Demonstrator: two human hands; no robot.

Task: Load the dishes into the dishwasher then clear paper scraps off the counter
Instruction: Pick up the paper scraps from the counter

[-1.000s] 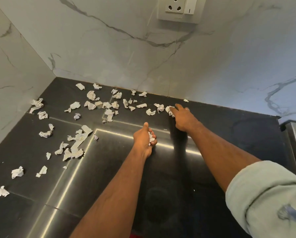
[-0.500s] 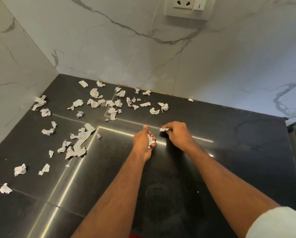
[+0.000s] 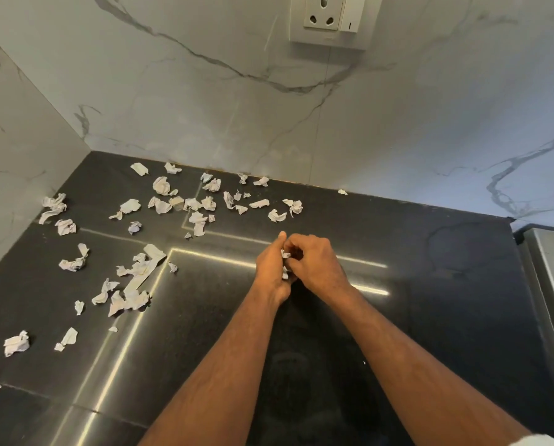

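Several crumpled white paper scraps (image 3: 201,204) lie scattered over the left and back part of a black counter (image 3: 430,300). My left hand (image 3: 271,272) is cupped around a small bunch of scraps (image 3: 285,254) at the counter's middle. My right hand (image 3: 317,265) presses against it from the right, its fingertips pushing a scrap into the left palm. The two hands touch, and most of the held paper is hidden between them. No dishes and no dishwasher are in view.
White marble walls meet in a corner behind and to the left of the counter. A wall socket (image 3: 328,19) sits high on the back wall. A steel edge (image 3: 549,284) borders the counter on the right. One tiny scrap (image 3: 342,192) lies by the back wall.
My right hand picked a scrap from the back of the counter, pulled it toward me and now meets my left hand, which stayed put with its bunch.
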